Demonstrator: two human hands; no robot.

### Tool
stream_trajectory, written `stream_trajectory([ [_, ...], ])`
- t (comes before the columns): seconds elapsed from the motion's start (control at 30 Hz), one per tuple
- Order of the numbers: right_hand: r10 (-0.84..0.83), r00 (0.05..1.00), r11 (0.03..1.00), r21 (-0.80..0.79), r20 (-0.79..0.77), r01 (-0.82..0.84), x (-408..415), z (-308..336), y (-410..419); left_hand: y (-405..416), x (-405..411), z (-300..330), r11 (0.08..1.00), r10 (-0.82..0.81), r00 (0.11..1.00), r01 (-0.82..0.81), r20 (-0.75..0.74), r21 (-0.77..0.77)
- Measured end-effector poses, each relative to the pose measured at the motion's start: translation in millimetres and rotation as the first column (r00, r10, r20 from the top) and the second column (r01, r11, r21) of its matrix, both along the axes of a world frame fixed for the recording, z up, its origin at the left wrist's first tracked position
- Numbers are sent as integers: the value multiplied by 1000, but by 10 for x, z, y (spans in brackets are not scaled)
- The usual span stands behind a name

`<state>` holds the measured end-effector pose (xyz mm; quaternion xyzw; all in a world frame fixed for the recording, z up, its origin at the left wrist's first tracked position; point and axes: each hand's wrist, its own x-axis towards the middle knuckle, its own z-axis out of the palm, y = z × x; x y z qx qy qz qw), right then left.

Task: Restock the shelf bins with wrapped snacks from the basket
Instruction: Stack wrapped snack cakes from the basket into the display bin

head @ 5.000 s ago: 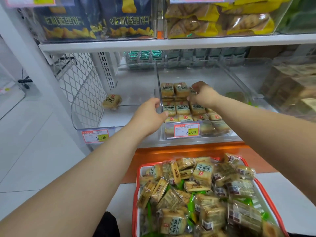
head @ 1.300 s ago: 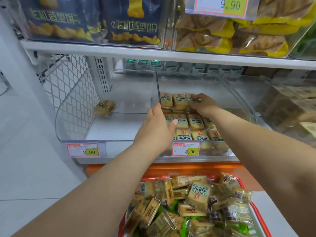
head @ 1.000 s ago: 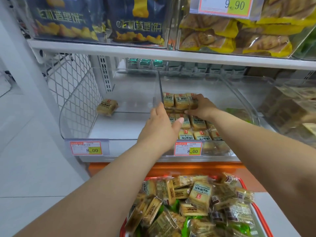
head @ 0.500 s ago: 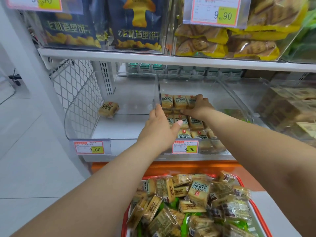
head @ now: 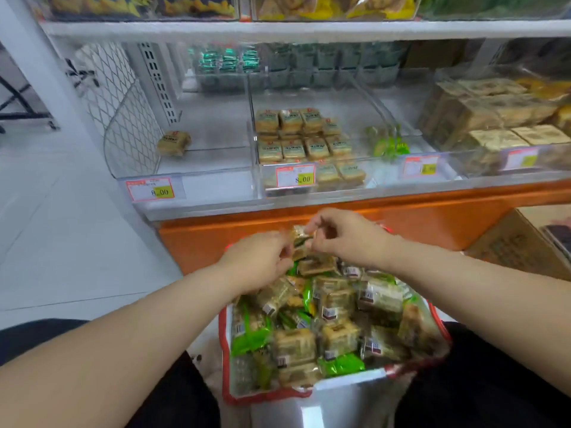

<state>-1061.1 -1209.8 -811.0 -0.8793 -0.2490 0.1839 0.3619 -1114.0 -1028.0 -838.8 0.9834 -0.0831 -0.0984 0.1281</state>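
Both hands meet over the far end of the basket (head: pixel 304 393): the left hand (head: pixel 258 262) and right hand (head: pixel 347 236) each pinch one wrapped snack (head: pixel 299 239) between them. Best to keep it label-up, then carry it up and forward to the half-filled middle bin (head: pixel 364 143), extending the front rows.

Both hands, left hand (head: pixel 259 263) and right hand (head: pixel 348 235), meet (fingers pinching).

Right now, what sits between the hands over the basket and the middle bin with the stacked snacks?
In the head view, only the orange ledge and the bin's clear front with its price tag lie between them.
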Motion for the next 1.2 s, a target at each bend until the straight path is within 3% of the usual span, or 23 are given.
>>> stream_trajectory([
  [0.1, 150, 986, 962, -217, -74, -163, -477, -191, -152, -111, -311, -320, 986, -117, 949, 146, -293, 78],
  [0.2, 278, 951, 828, -468, -139, -310, -781, -340, -249, -235, -545, -571, 957, -122, 885, 225, -450, 182],
  [0.37, 315, 927, 748, -548, -205, -375, -943, -422, -338, -324, -687, -809, 941, -96, 908, 216, -408, 259],
  [0.57, 216, 957, 732, -617, -193, -290, -855, -403, -444, -316, -668, -761, 987, -107, 924, 143, -367, 70],
  [0.63, 147, 975, 747, -627, -165, -219, -814, -375, -452, -321, -664, -658, 979, -197, 952, 204, -236, 4],
  [0.7, 75, 985, 792, -591, -154, -152, -745, -347, -457, -341, -656, -521, 950, -311, 950, 311, 0, -18],
  [0.77, 35, 978, 855, -502, -204, -135, -674, -301, -475, -354, -642, -407, 920, -358, 895, 386, 266, -59],
  [0.83, -17, 918, 957, -272, -396, -99, -596, -246, -515, -340, -611, -359, 893, -354, 812, 440, 464, -89],
  [0.87, -27, 844, 993, -114, -535, -40, -553, -199, -529, -326, -597, -354, 882, -346, 782, 459, 519, -104],
  [0.93, 45, 693, 989, 131, -719, 72, -449, -98, -570, -324, -563, -324, 890, -288, 779, 432, 558, -144],
  [0.97, 77, 668, 977, 189, -741, 98, -388, -46, -589, -337, -549, -297, 909, -230, 803, 380, 550, -174],
  [1.1, 21, 734, 959, 222, -679, 178, -214, 134, -643, -393, -449, -73, 940, 136, 858, 47, 495, -339],
  [1.2, -61, 851, 952, 225, -522, 207, -160, 288, -631, -419, -348, 270, 878, 257, 857, -13, 447, -479],
])
